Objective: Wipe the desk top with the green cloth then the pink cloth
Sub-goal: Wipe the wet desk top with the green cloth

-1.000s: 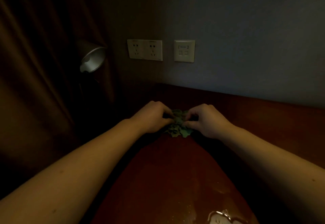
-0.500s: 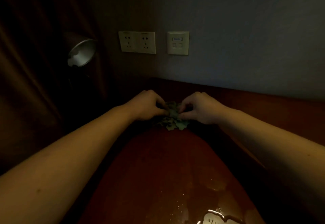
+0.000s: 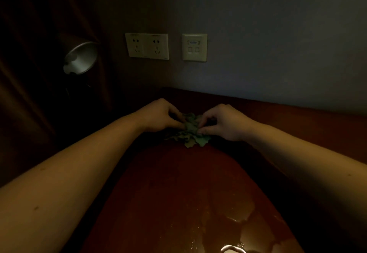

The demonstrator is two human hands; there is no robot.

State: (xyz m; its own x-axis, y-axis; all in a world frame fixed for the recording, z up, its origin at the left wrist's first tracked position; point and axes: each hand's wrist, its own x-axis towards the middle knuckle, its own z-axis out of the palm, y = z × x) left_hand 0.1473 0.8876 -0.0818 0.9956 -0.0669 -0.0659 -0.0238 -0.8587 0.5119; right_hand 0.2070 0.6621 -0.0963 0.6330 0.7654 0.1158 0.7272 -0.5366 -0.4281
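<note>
Cloth first: the green cloth (image 3: 191, 133) sits bunched on the desk top (image 3: 178, 193), far from you and close to the wall (image 3: 258, 54), between your two hands. Your left hand (image 3: 158, 115) pinches its left side and your right hand (image 3: 224, 122) pinches its right side, both closed on the fabric. It looks light, limp and crumpled, so it will likely sag and fold wherever you are not holding it. Better to flatten it into a pad and press with a palm on top than to drag it by an edge. A wet-looking patch (image 3: 238, 213) shines nearer you on the desk top, so the cloth may soak and cling. No pink cloth shows in view.
</note>
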